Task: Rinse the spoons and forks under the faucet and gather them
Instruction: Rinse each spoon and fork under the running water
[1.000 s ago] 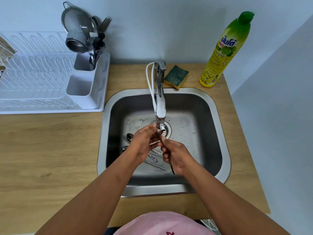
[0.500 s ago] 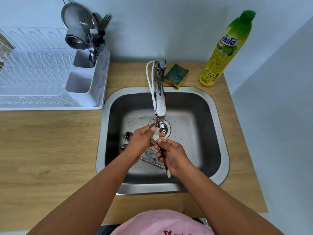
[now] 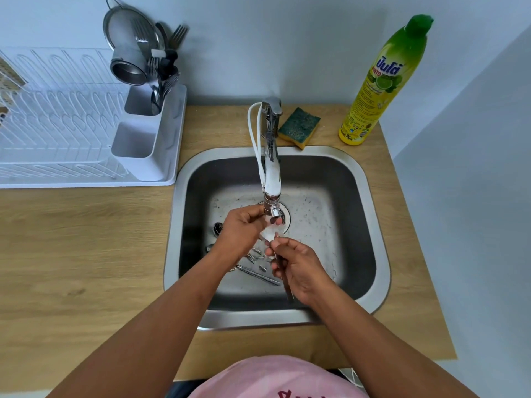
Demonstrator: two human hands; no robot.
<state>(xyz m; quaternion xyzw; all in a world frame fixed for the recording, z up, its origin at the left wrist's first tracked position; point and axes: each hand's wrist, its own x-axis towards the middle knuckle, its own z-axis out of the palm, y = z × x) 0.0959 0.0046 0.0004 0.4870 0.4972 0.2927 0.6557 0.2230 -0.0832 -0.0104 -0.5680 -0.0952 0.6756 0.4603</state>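
Water runs from the faucet (image 3: pixel 271 179) over the head of a utensil (image 3: pixel 284 278) that my right hand (image 3: pixel 297 267) grips by its handle above the steel sink (image 3: pixel 370 231). Whether it is a spoon or a fork is hidden by water and fingers. My left hand (image 3: pixel 242 229) curls around the utensil's head right under the spout, rubbing it. Several more spoons and forks (image 3: pixel 255 272) lie on the sink floor beneath my hands; one spoon bowl (image 3: pixel 218 227) shows to the left.
A white drying rack (image 3: pixel 66 139) sits left of the sink with a cutlery holder (image 3: pixel 149 116) containing forks, spoons and a strainer. A green-yellow sponge (image 3: pixel 298 126) and a dish soap bottle (image 3: pixel 379 81) stand behind the sink on the wooden counter (image 3: pixel 71 254).
Both hands stay under the stream. The utensil's handle has shifted in my right hand, and my left hand's fingers have worked over its head.
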